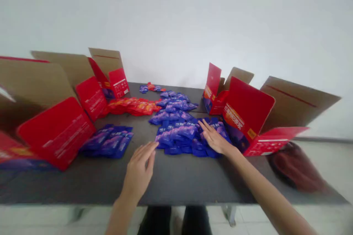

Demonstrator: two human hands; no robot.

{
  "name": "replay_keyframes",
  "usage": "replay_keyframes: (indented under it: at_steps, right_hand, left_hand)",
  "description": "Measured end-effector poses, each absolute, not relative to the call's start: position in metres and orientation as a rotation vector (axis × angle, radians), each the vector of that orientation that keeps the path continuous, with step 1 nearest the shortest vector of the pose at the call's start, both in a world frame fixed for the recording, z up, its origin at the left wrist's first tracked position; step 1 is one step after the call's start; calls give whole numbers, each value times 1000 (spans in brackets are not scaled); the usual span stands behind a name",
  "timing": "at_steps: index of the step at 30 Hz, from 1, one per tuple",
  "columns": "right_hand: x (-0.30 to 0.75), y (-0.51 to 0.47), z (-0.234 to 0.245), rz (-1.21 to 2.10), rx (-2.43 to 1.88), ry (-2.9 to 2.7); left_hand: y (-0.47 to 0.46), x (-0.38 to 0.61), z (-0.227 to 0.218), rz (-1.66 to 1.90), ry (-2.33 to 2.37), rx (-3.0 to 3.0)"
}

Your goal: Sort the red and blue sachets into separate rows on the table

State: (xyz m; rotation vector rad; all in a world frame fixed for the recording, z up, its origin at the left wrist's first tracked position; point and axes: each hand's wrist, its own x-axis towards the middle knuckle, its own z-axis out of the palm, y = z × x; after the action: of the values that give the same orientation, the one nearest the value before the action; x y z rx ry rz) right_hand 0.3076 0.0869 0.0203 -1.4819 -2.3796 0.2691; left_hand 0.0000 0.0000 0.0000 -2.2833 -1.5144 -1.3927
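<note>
A heap of blue-purple sachets (179,132) lies in front of me on the dark table. My right hand (211,136) rests on the right side of this heap, fingers stretched out and nothing gripped. At the heap's left front corner is my left hand (142,163), its fingers extended side by side and the thumb a little apart. It holds nothing, and I cannot tell whether its fingertips touch the nearest sachet. Left of that hand, a smaller group of purple sachets (111,141) lies overlapped on the table.
Red sachets (135,105) spread behind, with more purple sachets (176,102) beside them. Open red cartons stand on both sides: a large left carton (59,132), a right carton (248,117) and a smaller carton (212,95) behind it. A dark reddish-brown item (299,169) lies at the right edge.
</note>
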Motion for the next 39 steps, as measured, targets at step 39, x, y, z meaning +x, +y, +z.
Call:
replay_keyframes:
  at_steps: [39]
  right_hand:
    - [314,86,27,119,-1451,-2262]
  left_hand:
    - [81,108,44,-556,-1227,-2975]
